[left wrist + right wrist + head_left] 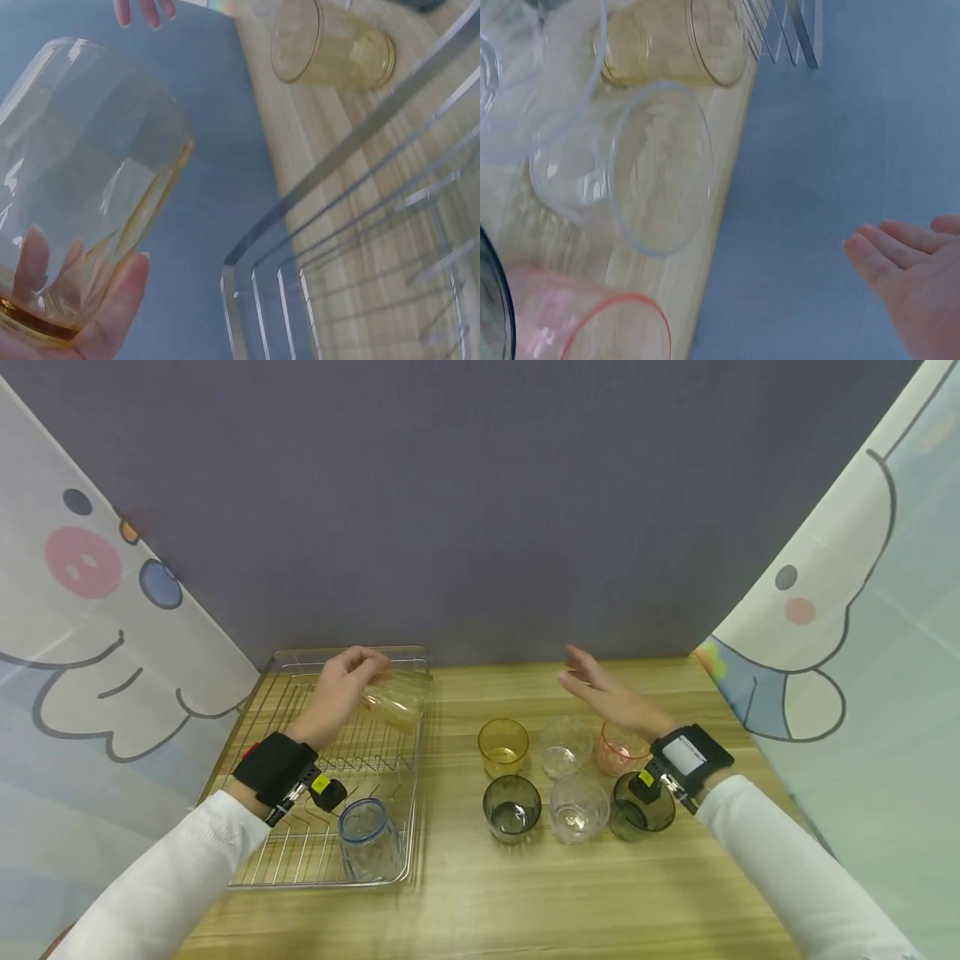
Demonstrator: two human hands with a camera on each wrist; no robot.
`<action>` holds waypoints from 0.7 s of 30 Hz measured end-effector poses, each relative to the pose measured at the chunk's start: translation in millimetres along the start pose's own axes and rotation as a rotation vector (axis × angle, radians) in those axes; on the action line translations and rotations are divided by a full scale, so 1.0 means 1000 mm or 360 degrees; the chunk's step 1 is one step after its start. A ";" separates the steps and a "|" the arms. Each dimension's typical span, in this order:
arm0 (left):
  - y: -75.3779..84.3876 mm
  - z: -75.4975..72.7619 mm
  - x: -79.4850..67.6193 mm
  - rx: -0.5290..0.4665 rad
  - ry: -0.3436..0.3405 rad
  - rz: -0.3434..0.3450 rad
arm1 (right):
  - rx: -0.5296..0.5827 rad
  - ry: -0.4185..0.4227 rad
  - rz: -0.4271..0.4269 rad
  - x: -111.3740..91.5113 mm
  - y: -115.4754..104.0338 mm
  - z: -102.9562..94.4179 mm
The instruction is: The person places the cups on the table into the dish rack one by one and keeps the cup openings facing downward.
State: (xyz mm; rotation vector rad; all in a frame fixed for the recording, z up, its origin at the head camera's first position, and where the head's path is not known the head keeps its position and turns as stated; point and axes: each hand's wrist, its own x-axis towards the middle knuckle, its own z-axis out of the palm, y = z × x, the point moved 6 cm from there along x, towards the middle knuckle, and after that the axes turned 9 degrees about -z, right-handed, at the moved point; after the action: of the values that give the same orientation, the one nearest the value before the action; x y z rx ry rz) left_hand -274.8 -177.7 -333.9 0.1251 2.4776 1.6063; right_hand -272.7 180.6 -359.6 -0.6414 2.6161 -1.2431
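Note:
Over the wire rack (285, 885), my left hand (341, 689) holds a pale amber drinking glass (396, 700). The glass lies tipped on its side, its far end pointing right. In the left wrist view, fingertips (124, 300) grip that glass close to its thick amber base. My right hand (611, 697) hovers with loosely extended fingers and holds nothing. Nearest below it stands a pink glass (621, 752), partly covered by the hand and wrist. Beside the pink one are a clear glass (566, 747) and a yellow glass (503, 747).
A front row on the wooden table (480, 910) has a grey glass (512, 810), a clear glass (579, 810) and a dark green-grey glass (639, 814). A blue-rimmed glass (371, 843) sits in the rack's front right corner. A grey panel (480, 527) rises behind.

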 end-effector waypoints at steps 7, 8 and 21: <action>0.000 -0.027 -0.015 0.0464 0.0089 0.0150 | 0.0062 -0.0028 -0.0049 0.012 -0.013 0.024; -0.001 -0.030 -0.017 0.0525 0.0098 0.0154 | 0.0067 -0.0039 -0.0049 0.014 -0.015 0.028; -0.031 -0.061 -0.048 0.0848 0.0080 0.0078 | 0.0107 -0.0186 -0.0014 0.021 -0.033 0.082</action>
State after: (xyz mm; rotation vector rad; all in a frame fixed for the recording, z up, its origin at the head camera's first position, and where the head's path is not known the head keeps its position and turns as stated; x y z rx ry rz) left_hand -239.1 -253.3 -332.4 0.2193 2.8977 0.9333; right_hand -253.6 95.9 -385.2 -0.6929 2.4689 -1.2502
